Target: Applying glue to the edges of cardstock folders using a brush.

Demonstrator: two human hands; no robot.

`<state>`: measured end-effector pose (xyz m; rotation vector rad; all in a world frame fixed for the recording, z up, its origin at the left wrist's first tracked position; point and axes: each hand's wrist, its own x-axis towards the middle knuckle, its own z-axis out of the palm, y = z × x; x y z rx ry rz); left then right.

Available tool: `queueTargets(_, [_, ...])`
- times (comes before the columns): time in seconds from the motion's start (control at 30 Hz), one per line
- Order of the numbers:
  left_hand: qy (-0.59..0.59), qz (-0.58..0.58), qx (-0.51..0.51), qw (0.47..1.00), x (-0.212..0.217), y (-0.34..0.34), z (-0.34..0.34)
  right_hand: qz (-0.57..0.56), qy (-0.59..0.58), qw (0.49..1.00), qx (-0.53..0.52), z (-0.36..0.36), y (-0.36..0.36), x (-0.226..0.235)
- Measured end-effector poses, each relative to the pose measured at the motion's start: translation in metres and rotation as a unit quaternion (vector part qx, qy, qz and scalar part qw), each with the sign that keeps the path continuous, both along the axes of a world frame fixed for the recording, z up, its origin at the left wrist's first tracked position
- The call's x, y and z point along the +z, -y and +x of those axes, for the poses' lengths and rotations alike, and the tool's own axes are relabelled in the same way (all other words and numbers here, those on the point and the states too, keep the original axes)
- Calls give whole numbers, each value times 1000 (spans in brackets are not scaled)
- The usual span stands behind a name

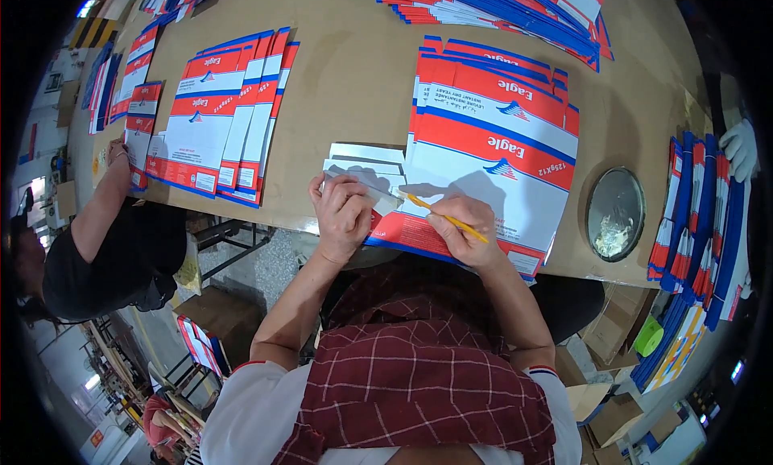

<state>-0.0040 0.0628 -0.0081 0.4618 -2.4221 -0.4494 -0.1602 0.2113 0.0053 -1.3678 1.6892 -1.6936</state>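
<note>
A stack of flat red, white and blue cartons (495, 175) lies in front of me, with white flaps (366, 155) sticking out at its left. My left hand (342, 211) is curled over these flaps and grips them at the stack's near-left corner. In my right hand (463, 230) is a slim yellow-handled tool (471, 231), held like a pen. Its tip points left toward the flaps; I cannot make out whether it touches them. Right of the stack, a round metal dish (616, 215) holds a smeared whitish paste.
More flat cartons lie at the left (217, 119), at the far edge (515, 10) and at the right (692, 215). A co-worker's hand (118, 152) touches cartons at the left; a white-gloved hand (739, 149) is at the right. Cardboard boxes (620, 316) stand below the table's right end.
</note>
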Motion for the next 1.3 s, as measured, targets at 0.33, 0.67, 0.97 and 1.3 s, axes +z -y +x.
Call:
queueTargets(0.33, [0, -3, -3, 1000, -1, 2, -1, -20, -5, 1000, -15, -1, 2, -3])
queueTargets(0.67, [8, 3, -14, 1000, 2, 4, -1, 54, 36, 997, -43, -5, -2, 5])
queueTargets(0.97, [4, 0, 5, 1000, -1, -3, 6, 55, 124, 990, -28, 3, -7, 5])
queueTargets(1.3, [4, 11, -6, 1000, -7, 1, 1, 2, 272, 959, -79, 1, -16, -8])
